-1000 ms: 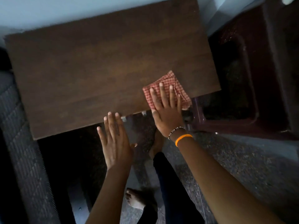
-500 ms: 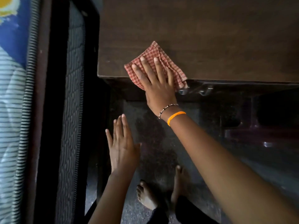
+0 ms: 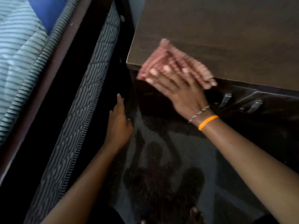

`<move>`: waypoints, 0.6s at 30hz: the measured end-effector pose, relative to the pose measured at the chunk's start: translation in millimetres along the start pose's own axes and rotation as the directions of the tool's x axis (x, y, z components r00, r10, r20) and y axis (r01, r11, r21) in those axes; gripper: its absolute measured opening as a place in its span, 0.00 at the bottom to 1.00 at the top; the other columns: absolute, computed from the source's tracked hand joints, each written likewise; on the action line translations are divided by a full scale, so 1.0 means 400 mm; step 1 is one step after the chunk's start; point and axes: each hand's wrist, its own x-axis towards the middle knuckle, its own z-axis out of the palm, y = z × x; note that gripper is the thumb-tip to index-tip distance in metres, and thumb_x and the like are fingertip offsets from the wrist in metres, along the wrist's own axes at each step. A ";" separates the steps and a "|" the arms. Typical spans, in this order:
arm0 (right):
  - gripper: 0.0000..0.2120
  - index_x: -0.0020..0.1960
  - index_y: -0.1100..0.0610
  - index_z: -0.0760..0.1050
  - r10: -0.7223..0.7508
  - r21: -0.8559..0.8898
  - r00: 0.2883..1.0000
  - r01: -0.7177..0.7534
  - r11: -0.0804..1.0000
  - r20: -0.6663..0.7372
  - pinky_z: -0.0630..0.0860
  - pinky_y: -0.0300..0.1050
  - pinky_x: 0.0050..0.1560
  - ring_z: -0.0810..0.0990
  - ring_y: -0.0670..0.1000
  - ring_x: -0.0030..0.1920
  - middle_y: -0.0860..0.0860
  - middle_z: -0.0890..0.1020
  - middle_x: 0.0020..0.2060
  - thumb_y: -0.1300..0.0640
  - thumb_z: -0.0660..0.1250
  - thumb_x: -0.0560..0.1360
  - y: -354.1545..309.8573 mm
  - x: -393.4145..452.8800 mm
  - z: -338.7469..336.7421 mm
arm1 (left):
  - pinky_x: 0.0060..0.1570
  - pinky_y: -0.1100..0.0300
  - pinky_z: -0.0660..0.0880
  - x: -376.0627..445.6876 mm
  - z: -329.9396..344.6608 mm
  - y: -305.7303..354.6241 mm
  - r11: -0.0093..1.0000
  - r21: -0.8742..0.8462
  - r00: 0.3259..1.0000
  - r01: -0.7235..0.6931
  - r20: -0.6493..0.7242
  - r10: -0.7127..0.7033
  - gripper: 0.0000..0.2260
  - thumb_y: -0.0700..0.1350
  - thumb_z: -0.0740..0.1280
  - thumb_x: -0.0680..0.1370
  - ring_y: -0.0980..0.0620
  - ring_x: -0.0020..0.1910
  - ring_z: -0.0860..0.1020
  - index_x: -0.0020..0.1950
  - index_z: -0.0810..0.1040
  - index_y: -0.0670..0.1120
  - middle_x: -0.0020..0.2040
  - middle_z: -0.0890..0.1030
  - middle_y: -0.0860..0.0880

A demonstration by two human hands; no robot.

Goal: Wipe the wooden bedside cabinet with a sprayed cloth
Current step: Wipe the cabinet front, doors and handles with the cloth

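The dark wooden cabinet top [image 3: 226, 38] fills the upper right. A red checked cloth [image 3: 176, 60], blurred by motion, lies over the cabinet's front left corner and hangs past the edge. My right hand [image 3: 179, 89] presses flat on the cloth with straight fingers; an orange band and a bead bracelet sit on that wrist. My left hand [image 3: 119, 125] hangs below the corner, between bed and cabinet, fingers straight and holding nothing.
A bed with a dark frame [image 3: 68, 50] and a striped mattress [image 3: 90, 97] runs along the left, close to the cabinet. Metal handles [image 3: 226, 99] stick out from the cabinet front. Below lies speckled floor [image 3: 161, 167], with my toes at the bottom edge.
My right hand has slid the cloth left along the front edge to the cabinet's left corner. The view has swung left toward the bed. My left hand stays low and empty.
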 end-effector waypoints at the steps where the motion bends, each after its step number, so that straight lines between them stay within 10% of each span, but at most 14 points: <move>1: 0.30 0.75 0.46 0.49 0.039 -0.018 0.999 -0.039 0.999 -0.034 0.28 0.51 0.71 0.49 0.50 0.74 0.42 0.56 0.75 0.61 0.55 0.77 0.020 -0.035 0.011 | 0.71 0.62 0.54 0.015 0.006 -0.005 0.999 -0.049 1.000 -0.021 0.006 0.021 0.38 0.29 0.62 0.72 0.50 0.73 0.59 0.75 0.43 0.40 0.75 0.59 0.43; 3: 0.33 0.76 0.46 0.48 0.109 -0.063 0.991 -0.114 0.991 -0.081 0.29 0.52 0.72 0.38 0.51 0.76 0.45 0.44 0.77 0.61 0.59 0.77 0.058 -0.094 0.023 | 0.67 0.71 0.52 0.050 0.017 -0.002 0.980 -0.196 0.999 -0.034 0.028 0.040 0.38 0.30 0.62 0.73 0.58 0.70 0.56 0.76 0.44 0.42 0.75 0.57 0.45; 6: 0.35 0.76 0.48 0.46 0.127 -0.042 0.983 -0.133 0.990 -0.134 0.29 0.53 0.71 0.31 0.50 0.74 0.45 0.36 0.75 0.60 0.59 0.75 0.062 -0.096 0.028 | 0.74 0.54 0.52 0.086 0.043 -0.009 0.924 -0.379 0.998 -0.045 0.023 0.058 0.41 0.37 0.63 0.70 0.59 0.71 0.55 0.76 0.44 0.47 0.76 0.57 0.49; 9: 0.35 0.76 0.52 0.47 0.032 0.008 0.980 -0.031 0.999 -0.199 0.28 0.52 0.70 0.37 0.51 0.76 0.48 0.47 0.77 0.60 0.56 0.73 0.015 -0.004 0.027 | 0.71 0.51 0.60 0.103 0.052 -0.003 0.847 -0.532 0.999 -0.007 0.037 0.032 0.38 0.30 0.61 0.71 0.58 0.70 0.59 0.76 0.47 0.47 0.74 0.60 0.50; 13: 0.34 0.75 0.57 0.53 -0.209 -0.031 0.955 0.207 0.978 -0.211 0.40 0.50 0.73 0.58 0.52 0.74 0.52 0.60 0.74 0.57 0.51 0.69 -0.080 0.150 0.034 | 0.64 0.75 0.60 0.097 0.052 -0.010 0.798 -0.600 0.998 -0.047 0.013 0.069 0.35 0.22 0.56 0.70 0.63 0.66 0.61 0.75 0.54 0.42 0.72 0.63 0.49; 18: 0.32 0.75 0.60 0.52 -0.252 0.258 0.960 0.275 0.926 -0.121 0.42 0.47 0.75 0.53 0.54 0.76 0.56 0.56 0.75 0.65 0.50 0.71 -0.159 0.169 0.085 | 0.71 0.53 0.61 0.102 0.078 -0.064 0.764 -0.645 0.991 0.000 0.104 0.088 0.34 0.25 0.57 0.68 0.54 0.69 0.67 0.73 0.62 0.42 0.70 0.68 0.49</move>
